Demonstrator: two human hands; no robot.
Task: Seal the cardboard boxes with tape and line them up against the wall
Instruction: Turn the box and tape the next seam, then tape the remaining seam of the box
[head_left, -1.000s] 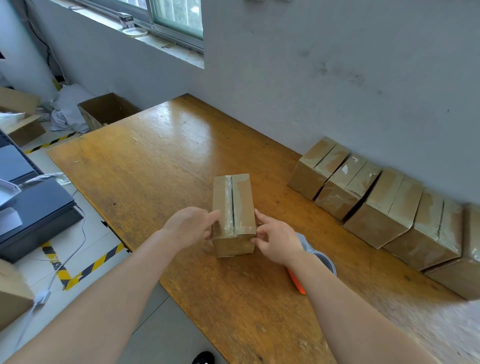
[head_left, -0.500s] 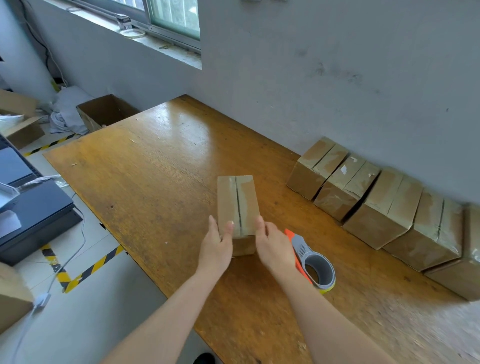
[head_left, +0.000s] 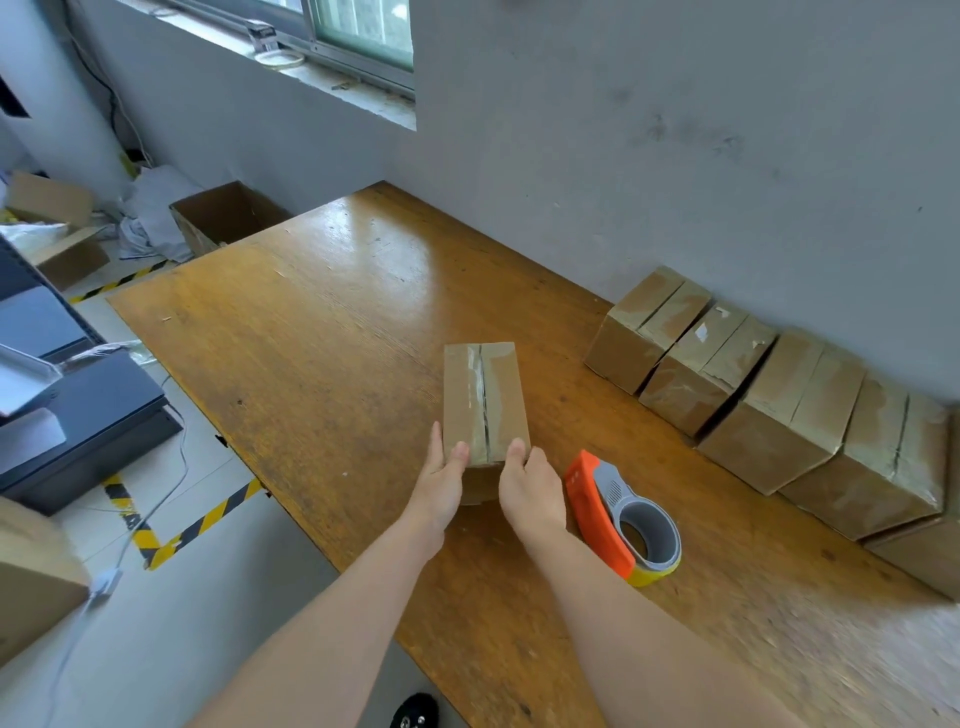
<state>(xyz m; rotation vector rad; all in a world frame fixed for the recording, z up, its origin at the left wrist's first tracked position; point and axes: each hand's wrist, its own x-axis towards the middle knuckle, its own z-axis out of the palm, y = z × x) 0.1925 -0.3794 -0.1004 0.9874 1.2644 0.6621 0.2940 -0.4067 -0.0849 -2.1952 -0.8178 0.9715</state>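
A small cardboard box (head_left: 485, 395) with clear tape along its top seam stands on the wooden table (head_left: 322, 332). My left hand (head_left: 441, 475) presses on its near left corner, thumb on top. My right hand (head_left: 530, 480) holds its near right corner the same way. An orange and grey tape dispenser (head_left: 621, 517) with a yellowish roll lies on the table just right of my right hand, apart from it. A row of several taped boxes (head_left: 774, 410) leans against the grey wall (head_left: 675, 156) at the right.
The table's left edge drops to a floor with yellow-black hazard tape (head_left: 192, 530). An open carton (head_left: 223, 213) stands beyond the table's far corner. Dark equipment (head_left: 78, 415) and a cable lie on the floor at left.
Both hands slid from the box's sides to its near end, thumbs on top. The tape dispenser, earlier hidden behind my right wrist, is now fully visible.
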